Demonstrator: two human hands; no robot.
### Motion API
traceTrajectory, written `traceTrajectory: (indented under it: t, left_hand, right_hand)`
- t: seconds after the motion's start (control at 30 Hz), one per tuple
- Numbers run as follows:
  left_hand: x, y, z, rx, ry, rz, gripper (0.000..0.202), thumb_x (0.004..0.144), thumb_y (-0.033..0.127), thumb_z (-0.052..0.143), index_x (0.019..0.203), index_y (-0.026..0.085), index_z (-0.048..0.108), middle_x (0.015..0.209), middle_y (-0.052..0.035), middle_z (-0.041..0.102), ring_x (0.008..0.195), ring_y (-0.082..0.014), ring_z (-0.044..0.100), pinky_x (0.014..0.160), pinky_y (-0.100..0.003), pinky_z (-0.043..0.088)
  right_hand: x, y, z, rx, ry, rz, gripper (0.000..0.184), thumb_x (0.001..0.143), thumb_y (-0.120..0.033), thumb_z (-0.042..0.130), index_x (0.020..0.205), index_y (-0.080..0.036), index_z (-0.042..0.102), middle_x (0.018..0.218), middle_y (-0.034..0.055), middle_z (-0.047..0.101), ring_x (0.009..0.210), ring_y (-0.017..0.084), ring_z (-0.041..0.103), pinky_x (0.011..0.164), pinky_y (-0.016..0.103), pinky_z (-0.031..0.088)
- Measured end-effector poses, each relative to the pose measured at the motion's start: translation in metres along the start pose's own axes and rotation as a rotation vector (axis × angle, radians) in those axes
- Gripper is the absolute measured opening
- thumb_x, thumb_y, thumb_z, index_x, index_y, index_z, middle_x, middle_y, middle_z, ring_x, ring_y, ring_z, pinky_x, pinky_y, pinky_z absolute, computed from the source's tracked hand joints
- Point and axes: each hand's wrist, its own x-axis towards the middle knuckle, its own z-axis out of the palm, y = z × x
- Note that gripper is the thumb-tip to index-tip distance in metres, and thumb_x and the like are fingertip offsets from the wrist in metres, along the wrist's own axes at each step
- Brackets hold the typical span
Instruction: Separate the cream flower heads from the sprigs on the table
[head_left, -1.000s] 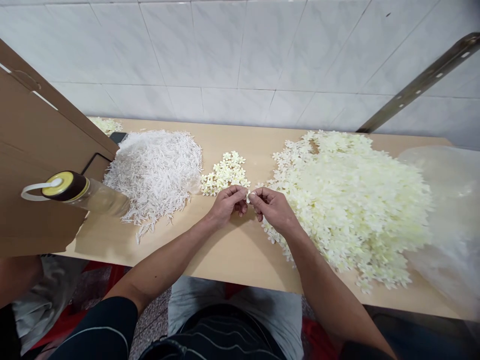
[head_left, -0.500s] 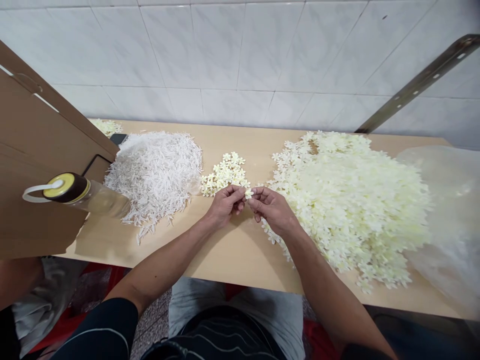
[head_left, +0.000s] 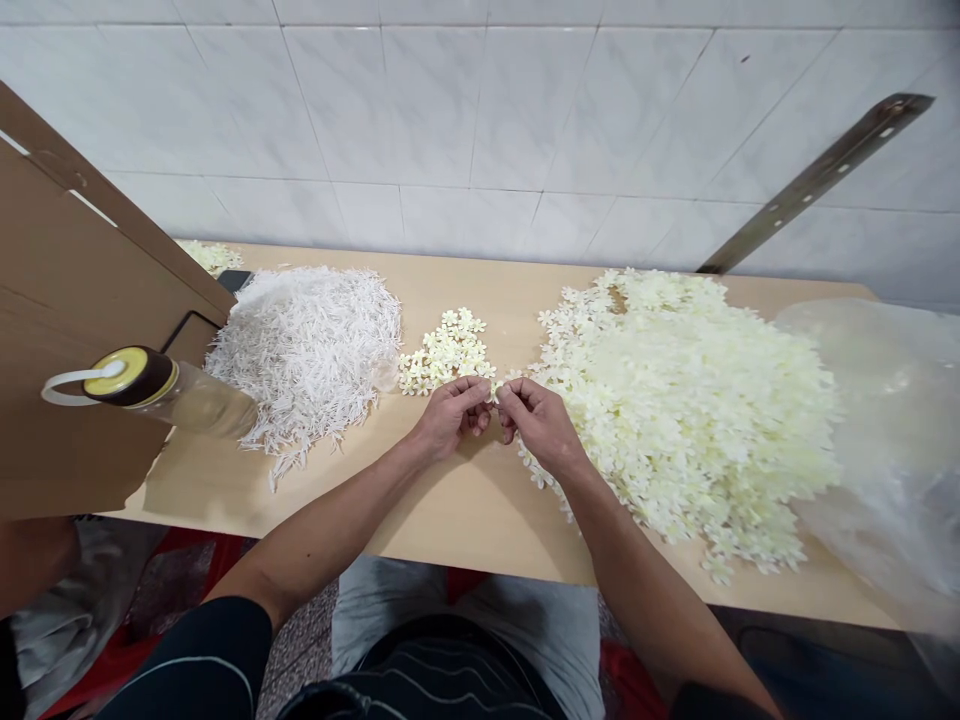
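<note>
Between my two hands is a small pale yellow artificial flower (head_left: 494, 391), mostly covered by the fingertips. My left hand (head_left: 455, 416) is closed in a pinch at its left side. From the right, my right hand (head_left: 541, 420) pinches it too, thumb and forefinger together. Just beyond the left fingers lies a small cluster of similar flowers (head_left: 448, 350). A large heap of pale flowers (head_left: 697, 410) spreads close to the right hand and forearm. Left of the cluster sits a pile of thin white stem-like pieces (head_left: 315, 345).
A bottle with a yellow and brown lid (head_left: 187, 398) leans by a cardboard panel (head_left: 82, 330) on the left. A clear plastic bag (head_left: 892, 420) lies at the right end of the table (head_left: 480, 520). Behind stand a tiled wall (head_left: 435, 110) and a slotted metal bar (head_left: 810, 190). Another person's arm shows at lower left.
The fingertips have closed further over the flower, so less of it shows. The right hand's fingers have curled in. The whole view has shifted slightly.
</note>
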Motion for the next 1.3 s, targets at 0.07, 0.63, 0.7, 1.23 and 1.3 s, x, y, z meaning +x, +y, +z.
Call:
traceTrajectory:
  t: [0.07, 0.63, 0.7, 1.23, 1.3]
  left_hand:
    - [0.0005, 0.0001, -0.0018, 0.015, 0.002, -0.002, 0.043, 0.073, 0.053, 0.085, 0.083, 0.017, 0.063, 0.058, 0.0017, 0.060, 0.046, -0.0089, 0.052, 0.042, -0.021, 0.036]
    - [-0.0012, -0.0066, -0.0026, 0.247, 0.135, 0.244, 0.040, 0.079, 0.052, 0.082, 0.086, 0.016, 0.068, 0.056, 0.0023, 0.059, 0.047, -0.0087, 0.049, 0.046, -0.023, 0.041]
    - [-0.0013, -0.0052, -0.0037, 0.204, 0.119, 0.205, 0.040, 0.078, 0.052, 0.083, 0.085, 0.016, 0.068, 0.056, 0.0023, 0.058, 0.047, -0.0085, 0.049, 0.046, -0.022, 0.039]
    - [-0.0021, -0.0035, -0.0036, 0.137, 0.037, 0.083, 0.045, 0.077, 0.057, 0.082, 0.082, 0.016, 0.065, 0.058, 0.0014, 0.060, 0.047, -0.0084, 0.052, 0.046, -0.021, 0.039]
    - [-0.0019, -0.0033, -0.0033, 0.085, -0.016, 0.019, 0.045, 0.078, 0.057, 0.081, 0.080, 0.016, 0.063, 0.060, 0.0004, 0.061, 0.046, -0.0081, 0.051, 0.045, -0.021, 0.038]
  right_hand:
    - [-0.0002, 0.0005, -0.0008, -0.008, -0.023, 0.010, 0.048, 0.091, -0.069, 0.064, 0.083, -0.021, 0.059, 0.066, -0.0020, 0.059, 0.049, 0.013, 0.057, 0.049, 0.027, 0.050]
    - [0.0009, 0.0062, 0.0075, 0.245, 0.078, 0.132, 0.048, 0.072, -0.060, 0.087, 0.084, -0.017, 0.069, 0.058, -0.0028, 0.059, 0.046, 0.010, 0.050, 0.042, 0.024, 0.048]
    - [0.0004, 0.0077, 0.0074, 0.204, 0.086, 0.102, 0.047, 0.073, -0.059, 0.087, 0.086, -0.018, 0.069, 0.058, -0.0027, 0.061, 0.045, 0.011, 0.052, 0.043, 0.025, 0.049]
    - [-0.0039, 0.0000, 0.0036, -0.082, 0.099, 0.110, 0.047, 0.085, -0.064, 0.074, 0.079, -0.017, 0.066, 0.059, 0.0009, 0.066, 0.045, 0.015, 0.064, 0.045, 0.025, 0.052]
    - [-0.0043, -0.0016, 0.0026, -0.073, 0.080, 0.113, 0.048, 0.084, -0.064, 0.076, 0.077, -0.018, 0.065, 0.059, 0.0012, 0.066, 0.045, 0.015, 0.064, 0.045, 0.025, 0.052]
